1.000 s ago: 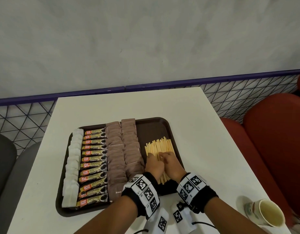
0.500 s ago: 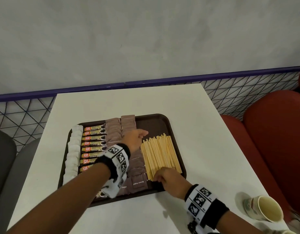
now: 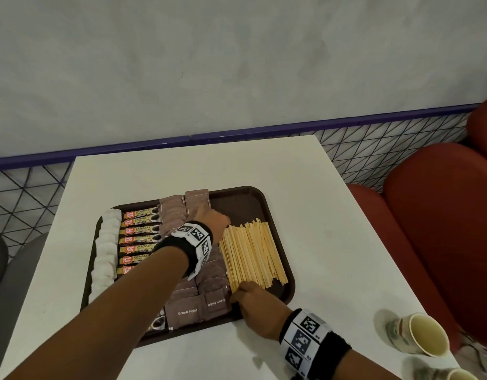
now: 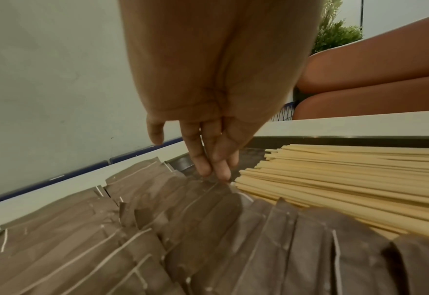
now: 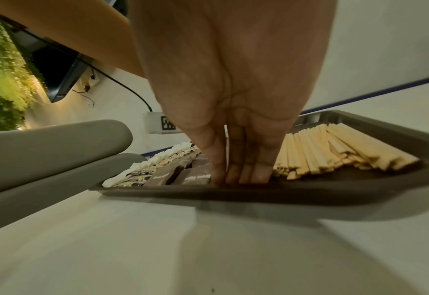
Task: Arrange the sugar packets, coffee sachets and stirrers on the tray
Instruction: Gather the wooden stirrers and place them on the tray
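Observation:
A brown tray [image 3: 245,197] on the white table holds a column of white sugar packets [image 3: 106,248], a column of coffee sachets [image 3: 139,237], two columns of brown sugar packets [image 3: 186,311] and a pile of wooden stirrers [image 3: 253,253]. My left hand [image 3: 215,219] reaches over the brown packets, its straight fingertips [image 4: 216,171] touching the far left end of the stirrers [image 4: 347,179]. My right hand [image 3: 245,294] has straight fingers [image 5: 243,175] pressed on the tray floor against the near ends of the stirrers [image 5: 322,149].
Two paper cups [image 3: 420,338] stand at the table's near right corner. Red seats [image 3: 442,229] are to the right and grey chairs [image 3: 6,267] to the left. A railing [image 3: 264,130] runs behind the table.
My left hand left the near end of the stirrers and moved to their far end. The right hand slid back to the near ends. The stirrers now lie straighter and closer together.

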